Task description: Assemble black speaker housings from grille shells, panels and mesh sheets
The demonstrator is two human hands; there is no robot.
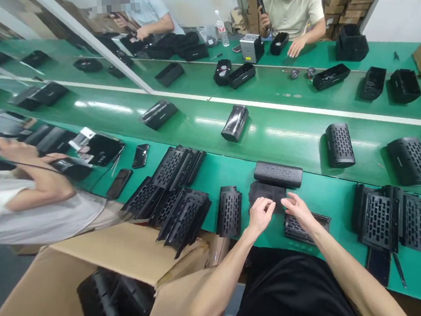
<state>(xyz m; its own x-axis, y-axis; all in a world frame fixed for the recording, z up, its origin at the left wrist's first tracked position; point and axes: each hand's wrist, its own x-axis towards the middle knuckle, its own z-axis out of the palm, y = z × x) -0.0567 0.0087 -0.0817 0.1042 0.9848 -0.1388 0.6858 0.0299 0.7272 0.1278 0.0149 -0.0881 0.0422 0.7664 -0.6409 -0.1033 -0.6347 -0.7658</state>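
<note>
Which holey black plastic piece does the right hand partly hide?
The black, slotted plastic panel just in front of the black clothing; the right hand overlaps no other slotted piece.

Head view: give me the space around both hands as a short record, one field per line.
Left hand: at the dark sheet, grip unclear
Right hand: near the sheet's right edge, contact unclear
Beyond sheet: black slotted cover
Under right hand: slotted black part, partly hidden
Left of hands: single slotted panel
Right of hands: grouped slotted panels
</note>
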